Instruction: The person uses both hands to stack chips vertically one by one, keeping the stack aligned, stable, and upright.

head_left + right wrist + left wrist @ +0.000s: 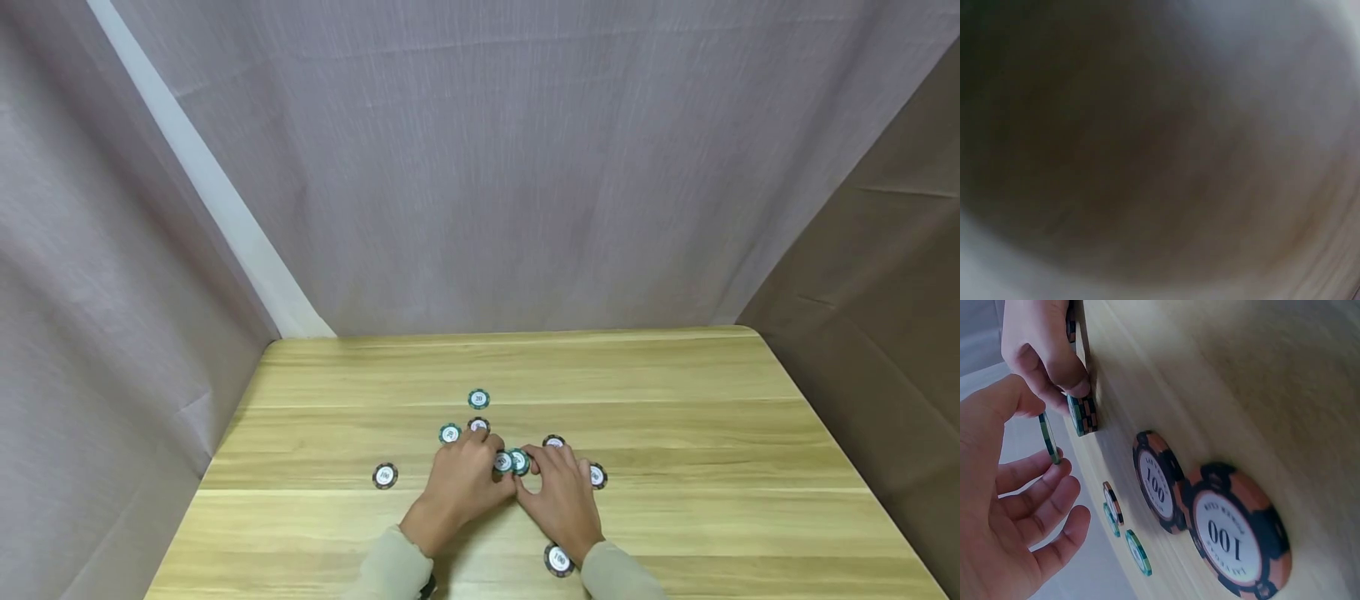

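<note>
Across table (712, 417): loose chips (385, 476) on both sides, one black-rimmed chip (598, 476) partly covered by right hand (562, 494); left hand (467, 477) pinching green chip (1049, 437), right gripping chip stack (1083, 417) just beside.

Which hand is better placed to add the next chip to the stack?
Probably the left hand: it pinches a green chip close to the stack, while the right hand is occupied holding that stack.
</note>
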Demonstrator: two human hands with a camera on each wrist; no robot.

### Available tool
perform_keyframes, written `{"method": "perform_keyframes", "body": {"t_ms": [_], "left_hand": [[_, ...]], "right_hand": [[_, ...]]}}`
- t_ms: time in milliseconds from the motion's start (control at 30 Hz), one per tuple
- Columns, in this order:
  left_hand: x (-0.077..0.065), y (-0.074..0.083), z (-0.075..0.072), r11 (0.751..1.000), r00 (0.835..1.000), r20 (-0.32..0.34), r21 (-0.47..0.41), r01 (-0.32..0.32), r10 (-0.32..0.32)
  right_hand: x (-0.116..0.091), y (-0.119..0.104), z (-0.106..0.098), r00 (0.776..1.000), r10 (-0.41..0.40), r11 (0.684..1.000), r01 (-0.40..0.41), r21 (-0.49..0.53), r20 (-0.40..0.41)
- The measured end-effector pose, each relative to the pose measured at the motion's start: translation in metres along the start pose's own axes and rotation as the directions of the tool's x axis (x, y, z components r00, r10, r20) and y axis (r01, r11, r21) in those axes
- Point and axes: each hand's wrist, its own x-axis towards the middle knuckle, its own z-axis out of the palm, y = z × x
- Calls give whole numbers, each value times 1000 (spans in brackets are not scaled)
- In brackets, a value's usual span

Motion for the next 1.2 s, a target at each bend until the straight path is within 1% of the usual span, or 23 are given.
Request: {"method": "perform_keyframes", "body": {"t_ms": [167, 400, 533, 767, 833, 1000, 1067, 1200], "left_hand": [[3, 3, 2, 1000, 1000, 11, 1, 4, -4], [8, 7, 3, 999, 999, 35, -26, 23, -22], [10, 10, 5, 999, 999, 43, -27, 32, -31], [13, 16, 9, 999, 998, 44, 16, 51, -52], [14, 18, 10, 998, 998, 34, 35, 61, -62], [14, 22, 12, 996, 998, 4, 58, 69, -69], [14, 23, 13, 996, 997, 4, 61, 72, -73], [15, 27, 14, 994, 996, 11, 66, 92, -93]], "right_hand": [[0, -1, -1, 1000, 11, 1000, -11, 4, 15], [-1, -1, -1, 999, 18, 1000, -18, -1, 29], [-1, -1, -1, 999, 20, 1000, -20, -2, 34], [0, -1, -1, 998, 35, 999, -34, -9, 49], [0, -1, -2, 998, 42, 999, -42, -8, 54], [-1, -1, -1, 999, 37, 999, -37, -8, 29], [0, -1, -1, 999, 33, 999, -33, -9, 22], [0, -1, -1, 998, 38, 999, -38, -12, 46]]}}
